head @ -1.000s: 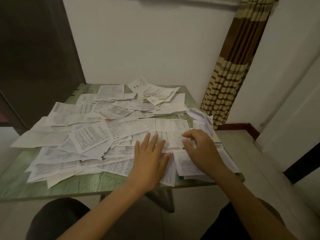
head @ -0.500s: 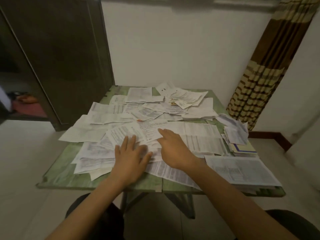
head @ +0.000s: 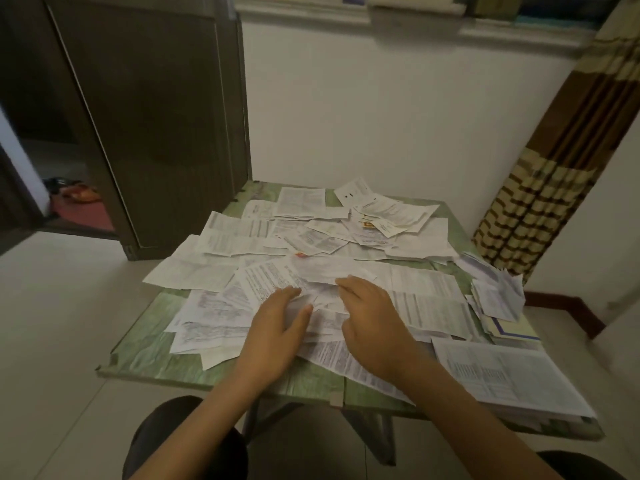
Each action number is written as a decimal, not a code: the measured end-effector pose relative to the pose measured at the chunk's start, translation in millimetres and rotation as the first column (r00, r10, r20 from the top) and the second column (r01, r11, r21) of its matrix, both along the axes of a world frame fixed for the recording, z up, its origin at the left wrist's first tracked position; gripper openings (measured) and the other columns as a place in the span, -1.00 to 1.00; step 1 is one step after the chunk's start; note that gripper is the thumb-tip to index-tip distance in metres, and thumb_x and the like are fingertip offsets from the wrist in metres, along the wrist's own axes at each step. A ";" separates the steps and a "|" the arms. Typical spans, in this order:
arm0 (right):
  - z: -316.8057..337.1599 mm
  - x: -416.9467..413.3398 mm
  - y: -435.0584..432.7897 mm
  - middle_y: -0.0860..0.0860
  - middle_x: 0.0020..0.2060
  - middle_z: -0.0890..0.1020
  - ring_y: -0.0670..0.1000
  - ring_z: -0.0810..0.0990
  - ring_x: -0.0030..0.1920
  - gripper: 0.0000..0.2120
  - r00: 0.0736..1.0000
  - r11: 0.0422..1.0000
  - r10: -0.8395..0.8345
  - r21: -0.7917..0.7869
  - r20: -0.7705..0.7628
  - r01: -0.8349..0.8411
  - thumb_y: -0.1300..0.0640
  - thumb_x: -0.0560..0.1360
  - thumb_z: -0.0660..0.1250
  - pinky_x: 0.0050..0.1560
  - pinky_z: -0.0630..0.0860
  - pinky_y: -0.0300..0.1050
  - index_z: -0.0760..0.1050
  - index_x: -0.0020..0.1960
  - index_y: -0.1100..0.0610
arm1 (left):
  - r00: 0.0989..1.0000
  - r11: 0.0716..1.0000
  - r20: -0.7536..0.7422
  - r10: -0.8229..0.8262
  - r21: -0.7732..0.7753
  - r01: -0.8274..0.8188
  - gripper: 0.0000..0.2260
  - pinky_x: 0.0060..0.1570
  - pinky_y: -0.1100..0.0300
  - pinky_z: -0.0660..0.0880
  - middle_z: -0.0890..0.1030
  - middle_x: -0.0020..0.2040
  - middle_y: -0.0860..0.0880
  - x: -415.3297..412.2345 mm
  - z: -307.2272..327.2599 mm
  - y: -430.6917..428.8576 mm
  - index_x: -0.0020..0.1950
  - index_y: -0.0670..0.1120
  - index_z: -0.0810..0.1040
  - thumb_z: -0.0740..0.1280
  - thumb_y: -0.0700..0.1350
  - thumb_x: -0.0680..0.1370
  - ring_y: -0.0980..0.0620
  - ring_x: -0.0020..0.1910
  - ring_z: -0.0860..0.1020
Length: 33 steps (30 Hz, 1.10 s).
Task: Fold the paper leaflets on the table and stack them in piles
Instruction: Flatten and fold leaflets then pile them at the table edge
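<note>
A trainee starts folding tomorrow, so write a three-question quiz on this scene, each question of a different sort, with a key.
1. True or false: the left hand and the right hand both rest on loose leaflets.
2. The stacked pile stands near the table at its: A) left edge, B) right edge, C) far left corner.
3. Fill in: the table is ____ in colour.
Key: 1 true; 2 B; 3 green.

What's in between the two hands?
A creased white leaflet lies between the left hand and the right hand, seen in the head view.
</note>
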State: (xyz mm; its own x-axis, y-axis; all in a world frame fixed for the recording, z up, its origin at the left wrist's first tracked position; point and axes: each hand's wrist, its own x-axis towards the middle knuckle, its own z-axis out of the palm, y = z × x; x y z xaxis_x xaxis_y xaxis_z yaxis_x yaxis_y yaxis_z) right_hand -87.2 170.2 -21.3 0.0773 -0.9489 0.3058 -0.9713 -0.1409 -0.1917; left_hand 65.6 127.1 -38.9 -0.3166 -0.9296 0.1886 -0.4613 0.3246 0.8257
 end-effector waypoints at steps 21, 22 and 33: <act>17.9 18.2 55.8 -0.23 0.03 0.43 -0.30 0.45 -0.04 -0.65 0.676 0.984 -0.140 0.024 0.724 0.178 0.22 0.49 0.34 -0.15 0.34 -0.63 0.36 0.09 -0.17 | 0.600 0.706 -0.720 0.348 0.622 0.338 -0.70 0.04 0.01 0.55 0.68 0.00 -0.13 -14.1 -10.6 75.1 0.13 -0.16 0.57 0.31 -0.07 0.45 -0.09 -0.01 0.65; 13.3 18.2 58.4 -0.24 0.05 0.41 -0.30 0.43 -0.03 -0.63 0.655 0.980 -0.164 0.045 0.738 0.195 0.18 0.48 0.36 -0.17 0.33 -0.64 0.33 0.16 -0.16 | 0.615 0.712 -0.698 0.366 0.636 0.298 -0.74 0.00 0.04 0.56 0.69 -0.02 -0.12 -13.3 -12.3 78.7 0.11 -0.15 0.58 0.30 -0.08 0.48 -0.08 -0.04 0.65; 0.6 12.5 68.9 -0.11 -0.18 0.65 -0.13 0.65 -0.23 -0.95 0.360 0.947 -0.303 0.319 0.883 0.014 0.09 0.50 0.32 -0.31 0.51 -0.37 0.51 -0.05 0.04 | 0.710 0.786 -0.615 0.342 0.602 0.143 -0.86 -0.13 0.15 0.60 0.70 -0.11 -0.02 0.9 -5.3 98.1 0.07 -0.06 0.58 0.28 -0.13 0.55 0.01 -0.12 0.67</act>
